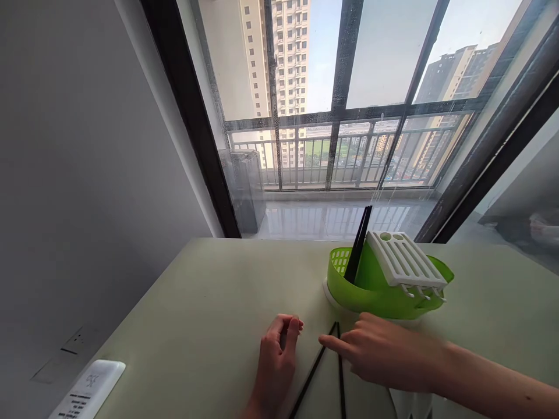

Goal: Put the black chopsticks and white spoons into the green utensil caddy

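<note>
Two thin black chopsticks (311,375) lie on the pale table in a narrow V, their far tips almost touching. To their left, my left hand (278,349) rests on the table with its fingers curled in and the thumb near the fingertips; I see nothing in it. My right hand (375,352) reaches in from the right over the chopsticks, its index finger stretched out across them and the other fingers bent under. Whether that finger touches them I cannot tell. Just beyond stands a green basket (371,299) with several black chopsticks (358,247) upright at its left end.
A white slotted rack (408,259) with hooks sits on the basket. Clear plastic (410,401) shows partly under my right forearm. At the table's left edge lies a white remote (89,390). A grey wall (78,174) rises on the left, and a glass door frame (192,116) stands behind the table.
</note>
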Tool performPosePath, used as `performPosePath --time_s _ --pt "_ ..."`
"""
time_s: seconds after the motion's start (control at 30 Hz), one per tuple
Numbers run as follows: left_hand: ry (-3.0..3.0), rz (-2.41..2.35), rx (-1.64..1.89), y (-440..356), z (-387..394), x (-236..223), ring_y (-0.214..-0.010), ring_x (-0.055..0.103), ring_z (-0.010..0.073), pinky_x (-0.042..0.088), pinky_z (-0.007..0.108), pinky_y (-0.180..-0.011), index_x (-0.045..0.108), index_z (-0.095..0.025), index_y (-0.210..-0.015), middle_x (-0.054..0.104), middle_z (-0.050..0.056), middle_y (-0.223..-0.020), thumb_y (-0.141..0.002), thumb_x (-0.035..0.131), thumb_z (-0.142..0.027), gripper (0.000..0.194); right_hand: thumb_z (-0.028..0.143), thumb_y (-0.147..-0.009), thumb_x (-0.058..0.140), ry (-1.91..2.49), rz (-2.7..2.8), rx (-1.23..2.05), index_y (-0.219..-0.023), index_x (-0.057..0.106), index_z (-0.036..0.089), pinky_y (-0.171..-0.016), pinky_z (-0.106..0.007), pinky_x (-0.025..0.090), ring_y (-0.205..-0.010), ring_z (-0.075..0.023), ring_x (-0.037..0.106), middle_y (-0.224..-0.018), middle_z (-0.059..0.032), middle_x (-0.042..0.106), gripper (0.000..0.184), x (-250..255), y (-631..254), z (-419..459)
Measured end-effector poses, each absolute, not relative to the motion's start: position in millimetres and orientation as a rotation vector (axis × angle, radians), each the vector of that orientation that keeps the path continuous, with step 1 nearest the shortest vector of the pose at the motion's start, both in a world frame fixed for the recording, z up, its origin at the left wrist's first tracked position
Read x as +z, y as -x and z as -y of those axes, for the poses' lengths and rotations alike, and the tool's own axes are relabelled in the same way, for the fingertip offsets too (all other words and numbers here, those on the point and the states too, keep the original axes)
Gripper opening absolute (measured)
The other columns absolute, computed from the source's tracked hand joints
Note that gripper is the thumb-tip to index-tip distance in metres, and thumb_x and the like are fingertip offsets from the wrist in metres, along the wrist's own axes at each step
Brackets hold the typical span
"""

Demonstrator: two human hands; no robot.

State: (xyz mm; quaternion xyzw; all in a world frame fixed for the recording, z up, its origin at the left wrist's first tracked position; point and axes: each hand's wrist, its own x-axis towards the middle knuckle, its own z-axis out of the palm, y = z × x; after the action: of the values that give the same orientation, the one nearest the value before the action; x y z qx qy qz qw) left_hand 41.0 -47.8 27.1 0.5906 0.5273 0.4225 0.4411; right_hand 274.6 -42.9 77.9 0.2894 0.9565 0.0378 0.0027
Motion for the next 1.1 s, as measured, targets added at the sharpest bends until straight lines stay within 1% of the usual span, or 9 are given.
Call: performPosePath --time_s 0.1,0.2,0.33,0.47,0.63,0.73,0.9,1.0,1.1 --pt "-1.465 -1.319 1.040 -41 48 27 -0.089 0.066 0.0230 0.049 0.032 -0.085 0.067 -0.022 -0.090 0.072 0.004 -0.090 -0.103 0.049 -0.061 0.046 0.001 -0.080 0.060 -0.937 -2.931 0.180 -0.113 0.066 0.021 -0.048 -0.039 0.012 -0.052 -0.0181 0.064 -0.065 0.0018 0.069 0.039 69 -276 39" --pt "-1.463 -1.334 1.024 -41 49 28 -0.088 0.066 0.0231 0.049 0.032 -0.083 0.068 -0.022 -0.091 0.071 0.004 -0.089 -0.103 0.049 -0.062 0.047 0.001 -0.080 0.059 -0.949 -2.878 0.168 -0.098 0.065 0.022 -0.047 -0.039 0.015 -0.052 -0.0182 0.063 -0.067 0.0014 0.070 0.028 63 -277 33" --pt "-1.476 -1.331 1.013 -41 50 32 -0.089 0.067 0.0238 0.049 0.031 -0.083 0.068 -0.023 -0.090 0.073 0.004 -0.091 -0.103 0.048 -0.063 0.047 0.008 -0.085 0.064 -0.985 -2.917 0.068 -0.089 0.064 0.023 -0.050 -0.039 0.021 -0.055 -0.0187 0.062 -0.070 0.0011 0.071 0.015 58 -279 28" --pt "-1.490 -1.320 1.001 -41 50 33 -0.089 0.068 0.0242 0.050 0.032 -0.085 0.069 -0.023 -0.089 0.074 0.004 -0.090 -0.103 0.048 -0.062 0.046 0.010 -0.082 0.066 -1.010 -2.949 -0.041 -0.082 0.065 0.023 -0.055 -0.037 0.029 -0.062 -0.0193 0.064 -0.074 0.0009 0.071 0.013 53 -281 25" --pt "-1.556 -1.332 0.934 -41 50 29 -0.087 0.068 0.0239 0.048 0.031 -0.080 0.070 -0.024 -0.087 0.075 0.003 -0.088 -0.104 0.046 -0.062 0.048 0.011 -0.082 0.064 -0.991 -2.883 0.004 -0.083 0.069 0.022 -0.057 -0.035 0.034 -0.062 -0.0167 0.058 -0.083 -0.0004 0.071 0.011 45 -281 24" --pt "-1.631 -1.309 0.861 -41 52 32 -0.087 0.068 0.0239 0.048 0.032 -0.080 0.070 -0.024 -0.087 0.076 0.004 -0.089 -0.103 0.049 -0.061 0.046 0.014 -0.082 0.068 -0.990 -2.865 0.008 -0.084 0.071 0.020 -0.060 -0.034 0.037 -0.066 -0.0174 0.057 -0.085 -0.0021 0.069 0.007 44 -283 25" --pt "-1.835 -1.220 0.758 -40 54 41 -0.096 0.069 0.0263 0.046 0.038 -0.096 0.075 -0.025 -0.094 0.078 0.005 -0.098 -0.095 0.067 -0.044 0.021 0.018 -0.089 0.072 -1.009 -2.891 -0.073 -0.089 0.073 0.019 -0.070 -0.033 0.046 -0.085 -0.0214 0.066 -0.097 -0.0039 0.070 0.002 51 -287 28" --pt "-1.974 -1.095 0.640 -37 54 41 -0.093 0.069 0.0271 0.043 0.041 -0.099 0.079 -0.026 -0.096 0.080 0.004 -0.094 -0.086 0.079 -0.037 0.014 0.025 -0.093 0.075 -1.055 -2.877 -0.217 -0.091 0.075 0.020 -0.068 -0.031 0.045 -0.089 -0.0211 0.070 -0.100 -0.0030 0.073 0.005 61 -287 29" --pt "-2.041 -0.996 0.572 -34 53 36 -0.080 0.066 0.0236 0.043 0.039 -0.094 0.083 -0.027 -0.086 0.076 0.002 -0.075 -0.088 0.077 -0.037 0.012 0.028 -0.097 0.073 -1.094 -2.761 -0.293 -0.091 0.077 0.023 -0.056 -0.031 0.033 -0.075 -0.0205 0.072 -0.085 -0.0014 0.077 0.009 81 -286 30"
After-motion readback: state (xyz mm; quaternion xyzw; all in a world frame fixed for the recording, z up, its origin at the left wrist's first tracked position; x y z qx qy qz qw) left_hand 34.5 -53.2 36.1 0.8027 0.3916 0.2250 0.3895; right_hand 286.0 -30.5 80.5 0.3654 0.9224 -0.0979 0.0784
